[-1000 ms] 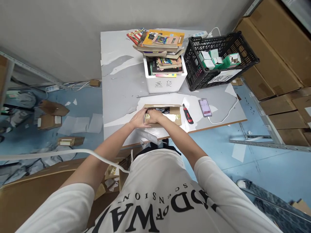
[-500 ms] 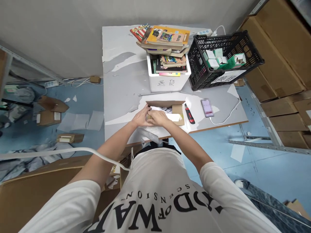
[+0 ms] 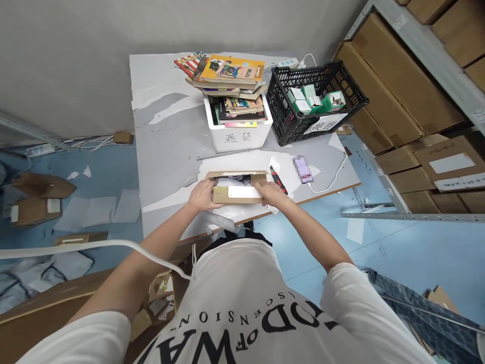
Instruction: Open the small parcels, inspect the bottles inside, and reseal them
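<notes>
A small cardboard box (image 3: 223,194) with a white label strip lies at the table's front edge, its top partly open. Crumpled whitish and dark material shows inside; what it is I cannot make out. My left hand (image 3: 203,194) grips the box's left end, and my right hand (image 3: 270,193) holds its right end, fingers curled over the edge. Just beyond my right hand lies a red and black utility knife (image 3: 278,180). Clear plastic wrapping (image 3: 217,221) hangs at the table edge below my left hand.
Behind the box stands a white bin (image 3: 242,136) heaped with books (image 3: 231,71). Beside it is a black crate (image 3: 318,96) holding green-white boxes. A phone (image 3: 302,169) on a cable lies to the right. Shelves with cartons (image 3: 401,101) line the right side.
My hands have moved apart, from together at the box's left side to one at each end. The box's front now faces me with its label showing. My view has shifted right.
</notes>
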### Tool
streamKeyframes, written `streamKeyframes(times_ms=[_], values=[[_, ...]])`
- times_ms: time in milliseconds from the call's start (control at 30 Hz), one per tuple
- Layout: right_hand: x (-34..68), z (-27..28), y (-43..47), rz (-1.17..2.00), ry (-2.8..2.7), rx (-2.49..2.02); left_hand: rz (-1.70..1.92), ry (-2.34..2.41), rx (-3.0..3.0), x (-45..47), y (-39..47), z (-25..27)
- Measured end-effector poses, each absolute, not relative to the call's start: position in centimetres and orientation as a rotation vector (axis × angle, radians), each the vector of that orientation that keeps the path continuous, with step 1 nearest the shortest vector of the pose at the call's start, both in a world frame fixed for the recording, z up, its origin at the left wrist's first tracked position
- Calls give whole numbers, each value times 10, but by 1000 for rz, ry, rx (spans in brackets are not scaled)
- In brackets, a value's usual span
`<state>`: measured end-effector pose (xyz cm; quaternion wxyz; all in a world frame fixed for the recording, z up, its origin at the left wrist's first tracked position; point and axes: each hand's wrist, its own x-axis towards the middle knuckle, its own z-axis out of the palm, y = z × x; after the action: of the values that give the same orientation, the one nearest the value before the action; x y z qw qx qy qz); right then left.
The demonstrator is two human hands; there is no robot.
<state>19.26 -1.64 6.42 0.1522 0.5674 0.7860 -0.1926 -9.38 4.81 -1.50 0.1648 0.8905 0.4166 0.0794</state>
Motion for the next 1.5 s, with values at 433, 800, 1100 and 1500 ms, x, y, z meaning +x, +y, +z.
streamKeyframes(times_ms=[433,800,1100,1500], values=[[195,48,-20,-506,2496,1513,-970,1147,2367,-47,58,104],[197,38,-27,-558,2577,1606,-56,666,2991,77,79,71],[202,37,-25,-580,2549,1612,379,750,3010,92,106,51],[208,33,-30,-428,2723,1452,67,73,3034,81,104,2]])
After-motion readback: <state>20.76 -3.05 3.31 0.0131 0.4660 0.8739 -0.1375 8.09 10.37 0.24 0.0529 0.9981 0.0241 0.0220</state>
